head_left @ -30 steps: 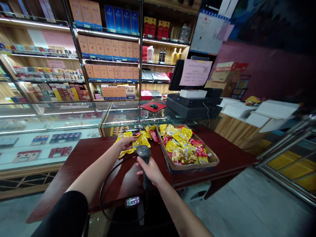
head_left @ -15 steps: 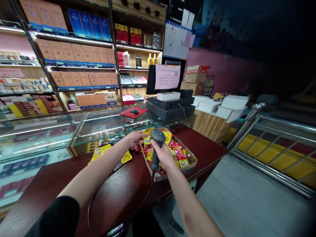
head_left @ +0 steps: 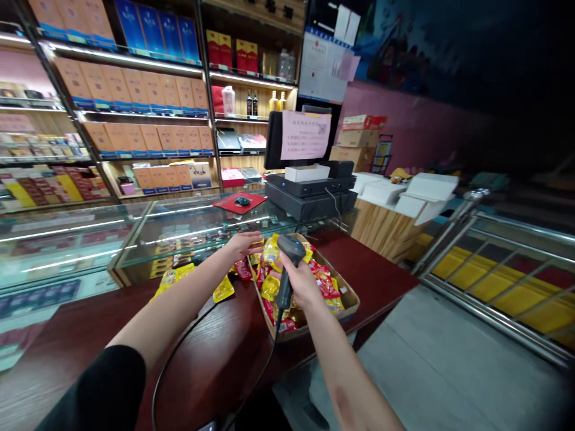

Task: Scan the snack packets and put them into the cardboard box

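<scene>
My right hand (head_left: 300, 280) is wrapped round the handle of a dark grey barcode scanner (head_left: 291, 248), held upright over an open cardboard box (head_left: 352, 304). Yellow and red snack packets (head_left: 324, 280) fill the box. At its far left corner, my left hand (head_left: 245, 245) has its fingers stretched out, with no packet visibly gripped. A yellow packet (head_left: 271, 251) lies between that hand and the scanner head. Left of the box, another yellow packet (head_left: 223, 290) rests on the dark red table, and more yellow packets (head_left: 177, 276) are partly behind my left forearm.
The scanner's black cable (head_left: 173, 353) loops over the table (head_left: 215, 347). Behind are a glass display counter (head_left: 153, 230), a red mat (head_left: 238, 202) and a monitor (head_left: 275, 140) on a black cash drawer (head_left: 296, 200). A metal railing (head_left: 503, 287) stands at the right.
My left hand has drawn back left from the yellow packet at its fingertips, and that packet now sits apart from it. The scanner stays in my right hand. The view has shifted slightly.
</scene>
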`<state>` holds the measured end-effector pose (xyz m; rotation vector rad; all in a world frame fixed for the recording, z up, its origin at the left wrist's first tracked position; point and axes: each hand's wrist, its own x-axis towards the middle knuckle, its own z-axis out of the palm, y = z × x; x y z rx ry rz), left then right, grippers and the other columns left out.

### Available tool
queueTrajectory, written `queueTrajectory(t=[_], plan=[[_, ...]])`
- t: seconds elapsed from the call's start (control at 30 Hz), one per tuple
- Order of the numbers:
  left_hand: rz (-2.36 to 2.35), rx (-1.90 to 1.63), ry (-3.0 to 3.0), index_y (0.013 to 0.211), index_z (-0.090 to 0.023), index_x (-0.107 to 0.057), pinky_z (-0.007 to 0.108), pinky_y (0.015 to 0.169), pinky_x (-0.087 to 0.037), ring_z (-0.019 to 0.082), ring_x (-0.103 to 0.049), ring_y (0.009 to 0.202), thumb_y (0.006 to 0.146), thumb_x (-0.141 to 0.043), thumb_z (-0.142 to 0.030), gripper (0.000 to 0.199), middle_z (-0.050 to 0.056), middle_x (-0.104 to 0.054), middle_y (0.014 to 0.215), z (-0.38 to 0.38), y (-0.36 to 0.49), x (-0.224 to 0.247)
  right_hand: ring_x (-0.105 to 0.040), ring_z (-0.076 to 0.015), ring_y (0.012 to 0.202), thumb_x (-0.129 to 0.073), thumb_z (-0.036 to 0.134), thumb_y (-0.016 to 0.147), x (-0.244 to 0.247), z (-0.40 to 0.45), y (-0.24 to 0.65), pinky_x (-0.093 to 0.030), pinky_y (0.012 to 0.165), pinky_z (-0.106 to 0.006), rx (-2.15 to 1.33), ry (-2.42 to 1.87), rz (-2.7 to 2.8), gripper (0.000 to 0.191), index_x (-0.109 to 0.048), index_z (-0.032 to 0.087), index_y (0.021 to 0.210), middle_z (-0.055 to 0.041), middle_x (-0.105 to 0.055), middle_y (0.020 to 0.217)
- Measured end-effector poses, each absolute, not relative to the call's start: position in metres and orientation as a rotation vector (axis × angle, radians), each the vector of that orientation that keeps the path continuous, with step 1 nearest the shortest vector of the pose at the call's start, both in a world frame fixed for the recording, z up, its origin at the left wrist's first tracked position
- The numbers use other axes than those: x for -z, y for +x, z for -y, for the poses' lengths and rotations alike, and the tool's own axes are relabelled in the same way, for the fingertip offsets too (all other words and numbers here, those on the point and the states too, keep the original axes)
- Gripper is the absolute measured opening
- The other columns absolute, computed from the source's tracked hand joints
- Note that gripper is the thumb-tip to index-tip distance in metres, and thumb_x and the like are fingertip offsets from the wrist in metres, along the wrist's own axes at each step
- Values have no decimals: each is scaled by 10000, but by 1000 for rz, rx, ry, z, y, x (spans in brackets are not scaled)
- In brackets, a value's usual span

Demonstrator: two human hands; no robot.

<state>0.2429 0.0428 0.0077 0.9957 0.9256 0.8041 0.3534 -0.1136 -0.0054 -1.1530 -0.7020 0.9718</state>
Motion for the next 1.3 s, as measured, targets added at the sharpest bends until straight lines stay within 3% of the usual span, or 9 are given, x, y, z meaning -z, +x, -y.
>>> queueTrajectory(t=[0.17,0.3,0.43,0.57,0.7,0.83,1.07,1.17,1.3], plan=[[-976,-796,1133,1033,-98,-679,333,730,-582,182,-674,793,638,-822,-153,424,106,-701,905,-31,156,-5,-625,-257,1026,-744,446,667,14,104,303,-616,719,-366,-1145,-1077,738,459,-622,151,998,-94,-660,1051],[-1118,-794,1331,1018,-136,-711,315,703,-561,199,-660,804,629,-818,-280,428,74,-709,848,-14,81,16,-610,-258,1063,-745,449,661,28,99,261,-609,729,-358,-1221,-1101,770,478,-609,173,1028,-90,-647,1115],[-1366,-727,1723,900,-190,-751,310,787,-512,239,-653,848,639,-779,-270,274,55,-722,846,2,24,52,-609,-257,1060,-746,459,655,45,96,228,-606,707,-338,-1307,-1109,819,481,-618,188,1031,-79,-642,1129],[-1687,-567,2035,926,-208,-745,353,937,-417,307,-607,1037,703,-705,-248,230,120,-690,1010,20,-2,85,-621,-261,1018,-766,447,643,63,96,204,-607,681,-343,-1413,-1143,776,440,-631,169,956,-86,-649,1001],[-1830,-431,2152,1097,-194,-687,359,907,-412,316,-595,1060,792,-604,-288,330,167,-634,1124,37,-2,104,-647,-233,945,-791,436,621,86,101,192,-601,637,-324,-1480,-1199,703,429,-616,174,910,-67,-637,910],[-1875,-506,2109,1154,-185,-641,355,911,-391,322,-581,1083,757,-655,-310,416,183,-645,1095,48,5,111,-676,-197,828,-781,475,625,106,107,187,-586,587,-295,-1542,-1257,671,478,-585,168,935,-49,-628,849],[-1843,-371,1847,830,-178,-693,296,726,-411,286,-649,867,679,-715,-374,248,143,-705,902,58,4,118,-680,-217,870,-791,493,610,112,116,186,-584,580,-290,-1584,-1240,711,559,-587,173,1020,-85,-650,933],[-1811,-428,1817,789,-189,-662,255,674,-398,230,-645,796,642,-746,-346,230,83,-703,834,63,2,118,-678,-219,878,-792,505,604,112,119,188,-583,583,-289,-1596,-1236,722,556,-595,167,997,-91,-650,938],[-1721,-592,1732,757,-201,-627,236,622,-398,201,-628,735,588,-785,-324,262,28,-671,719,65,2,115,-690,-186,746,-776,524,620,110,123,196,-571,557,-286,-1622,-1245,718,546,-580,162,979,-81,-665,897]])
